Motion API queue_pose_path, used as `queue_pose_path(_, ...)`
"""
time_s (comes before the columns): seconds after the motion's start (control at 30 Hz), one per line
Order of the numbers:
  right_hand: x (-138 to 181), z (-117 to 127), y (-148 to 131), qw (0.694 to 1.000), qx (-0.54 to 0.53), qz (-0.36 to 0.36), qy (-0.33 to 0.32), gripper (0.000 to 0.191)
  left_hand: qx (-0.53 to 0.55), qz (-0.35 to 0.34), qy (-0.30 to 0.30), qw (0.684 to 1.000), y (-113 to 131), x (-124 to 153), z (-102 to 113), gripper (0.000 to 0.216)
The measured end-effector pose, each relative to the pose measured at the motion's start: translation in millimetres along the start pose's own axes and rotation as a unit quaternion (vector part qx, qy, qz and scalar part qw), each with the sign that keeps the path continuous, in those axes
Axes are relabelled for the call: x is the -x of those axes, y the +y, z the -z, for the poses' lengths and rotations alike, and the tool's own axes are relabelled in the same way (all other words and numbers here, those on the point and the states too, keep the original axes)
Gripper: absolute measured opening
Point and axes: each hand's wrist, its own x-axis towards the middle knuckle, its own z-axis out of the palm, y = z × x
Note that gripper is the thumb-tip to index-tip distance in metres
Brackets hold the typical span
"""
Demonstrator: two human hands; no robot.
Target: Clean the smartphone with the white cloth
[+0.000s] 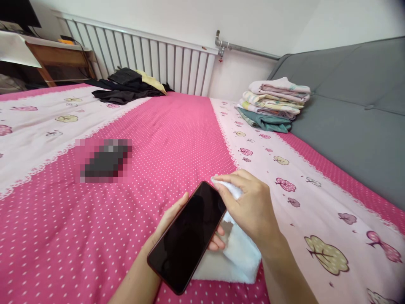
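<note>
Cradling phone (189, 237) screen-up in left hand (163, 228) over the bed (167, 139), across both long edges, probably for steady support without covering its face. Pinching white cloth (242, 255) in right hand (251, 196) beside the phone's upper end, likely gathered small for finer control, with the rest spread below.

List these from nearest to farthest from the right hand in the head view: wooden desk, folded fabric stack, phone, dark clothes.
From the right hand:
1. Phone: just to its left.
2. Folded fabric stack: ahead, by the gray headboard.
3. Dark clothes: far left on the bed.
4. Wooden desk: beyond them, far left.
</note>
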Motion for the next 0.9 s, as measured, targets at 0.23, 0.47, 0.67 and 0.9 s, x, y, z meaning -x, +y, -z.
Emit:
queue_pose_path(0.23, 3, -6, -4, 0.997, 0.023, -0.001, -0.069, 0.017, 0.005, 0.005, 0.001, 1.0, 2, -1, -4, 0.074)
queue_pose_path(0.47, 11, -15, -12, 0.99, 0.017, 0.041, -0.134, 0.017, 0.029, -0.032, 0.109, 0.993, -6, 4, 3, 0.055)
queue_pose_path(0.67, 18, -14, -23, 0.973, -0.01, 0.097, -0.208, 0.016, 0.102, -0.07, 0.174, 0.977, -6, 2, 2, 0.039)
queue_pose_path(0.9, 25, -15, -28, 0.951, -0.019, 0.154, -0.268, 0.016, 0.08, -0.127, 0.235, 0.96, -4, 2, -1, 0.034)
